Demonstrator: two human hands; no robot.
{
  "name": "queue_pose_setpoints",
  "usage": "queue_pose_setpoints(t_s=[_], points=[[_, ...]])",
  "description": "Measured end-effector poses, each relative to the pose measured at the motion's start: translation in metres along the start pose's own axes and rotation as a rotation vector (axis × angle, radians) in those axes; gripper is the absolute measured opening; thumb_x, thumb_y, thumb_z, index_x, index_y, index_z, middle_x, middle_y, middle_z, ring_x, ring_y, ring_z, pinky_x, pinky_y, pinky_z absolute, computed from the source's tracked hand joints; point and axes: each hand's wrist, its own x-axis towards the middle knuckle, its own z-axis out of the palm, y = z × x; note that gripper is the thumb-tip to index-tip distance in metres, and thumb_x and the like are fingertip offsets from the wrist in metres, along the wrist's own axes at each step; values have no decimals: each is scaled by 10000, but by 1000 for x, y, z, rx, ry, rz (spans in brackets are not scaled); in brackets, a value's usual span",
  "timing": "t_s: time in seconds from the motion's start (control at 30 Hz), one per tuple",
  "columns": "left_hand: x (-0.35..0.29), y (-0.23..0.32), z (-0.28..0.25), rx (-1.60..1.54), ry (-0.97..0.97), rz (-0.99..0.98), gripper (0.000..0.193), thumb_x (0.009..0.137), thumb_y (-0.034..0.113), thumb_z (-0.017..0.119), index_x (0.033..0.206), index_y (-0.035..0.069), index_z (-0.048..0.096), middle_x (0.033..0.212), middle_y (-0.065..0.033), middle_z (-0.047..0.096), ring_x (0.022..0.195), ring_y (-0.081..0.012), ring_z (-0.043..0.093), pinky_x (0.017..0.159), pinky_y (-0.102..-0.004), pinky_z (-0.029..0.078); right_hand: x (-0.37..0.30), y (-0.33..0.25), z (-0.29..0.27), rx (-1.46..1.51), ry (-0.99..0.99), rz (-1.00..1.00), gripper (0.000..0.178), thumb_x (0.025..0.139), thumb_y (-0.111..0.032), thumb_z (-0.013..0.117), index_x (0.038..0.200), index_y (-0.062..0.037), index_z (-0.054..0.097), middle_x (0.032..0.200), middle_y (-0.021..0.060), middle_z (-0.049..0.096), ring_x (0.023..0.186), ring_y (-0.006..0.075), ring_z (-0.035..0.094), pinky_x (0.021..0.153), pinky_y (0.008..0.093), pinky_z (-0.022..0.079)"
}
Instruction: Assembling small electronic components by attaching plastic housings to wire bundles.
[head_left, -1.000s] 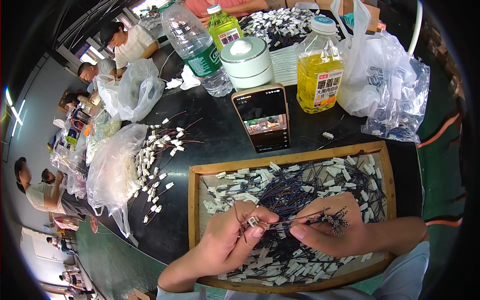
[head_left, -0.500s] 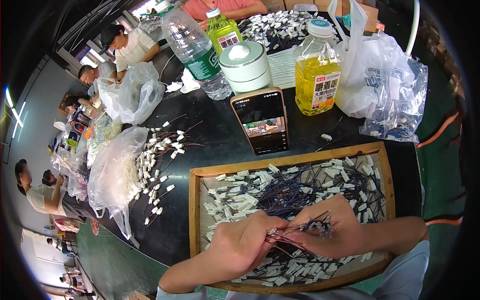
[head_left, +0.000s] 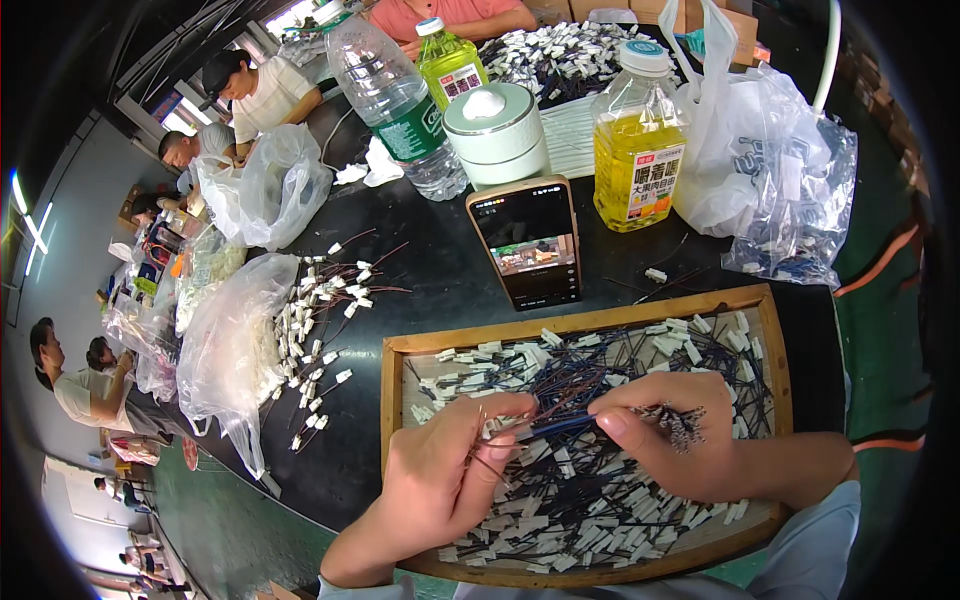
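Note:
Above a wood-framed tray (head_left: pixel 388 400), both of my hands are closed on thin wires. My left hand (head_left: pixel 440 475) pinches a white plug connector and some brown wires (head_left: pixel 487 420) between thumb and fingertips. Dark blue wires (head_left: pixel 562 425) stretch from there to my right hand (head_left: pixel 675 450). A wire bundle is gripped in the right hand, and its fanned ends with small metal terminals (head_left: pixel 682 428) stick out past the fingers. The right thumb lies along the wires. Many white connectors with brown and blue wires (head_left: pixel 600 530) fill the tray beneath; my hands hide part of them.
A lit phone (head_left: pixel 528 245) leans on a white lidded cup (head_left: pixel 497 135) behind the tray. Nearby stand a yellow drink bottle (head_left: pixel 640 145) and a large clear bottle (head_left: pixel 395 100). Plastic bags (head_left: pixel 230 345) and loose connectors (head_left: pixel 315 325) lie left. Other people (head_left: pixel 270 95) sit farther off.
My hands have moved apart from near contact, the left one leftward and turned more upright. The blue wires now show between them. The right hand still grips the bundle.

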Motion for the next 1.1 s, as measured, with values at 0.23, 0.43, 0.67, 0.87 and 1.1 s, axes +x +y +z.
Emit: queue_pose_setpoints(t_s=[0.23, 0.43, 0.67, 0.87, 1.1], points=[[3, -36, 3, -361, 242, -154, 413, 978, 257, 413, 1229, -61, 495, 734, 5, 510, 483, 5, 322, 432, -153, 254, 1, -1, -1, 130, -138, 136, 130, 822, -65, 672, 937, -5, 670, 807, 87, 686, 668, 91, 638, 578, 215, 477], [4, -26, -2, -675, 123, -313, 482, 953, 281, 484, 1294, -50, 404, 632, 26, 440, 465, -15, 326, 398, -165, 239, -8, 18, 14, 418, 95, 46, 238, 866, -101, 624, 1046, 18, 524, 853, 75, 633, 742, 72, 560, 672, 225, 454], [-3, -15, 8, -807, 133, -329, 334, 940, 264, 517, 1144, 15, 430, 623, -13, 463, 472, -39, 335, 417, -184, 267, -16, 15, 9, 317, 104, 228, 198, 877, -73, 585, 1034, 9, 495, 764, 34, 557, 710, 52, 512, 631, 218, 418], [-5, -9, 8, -621, 32, -282, 274, 949, 237, 502, 1041, -21, 513, 689, -27, 516, 573, -43, 420, 508, -180, 344, -8, 7, 4, 161, -105, 136, 95, 830, -45, 641, 890, 6, 587, 769, 56, 629, 572, 43, 519, 516, 196, 412], [-12, -6, 10, -582, -82, -198, 249, 947, 180, 501, 1037, -47, 550, 814, -54, 580, 639, -44, 469, 568, -191, 396, -4, 7, 3, 64, -136, -25, 130, 780, -33, 688, 881, 8, 617, 745, 83, 650, 560, 99, 598, 479, 214, 445]])
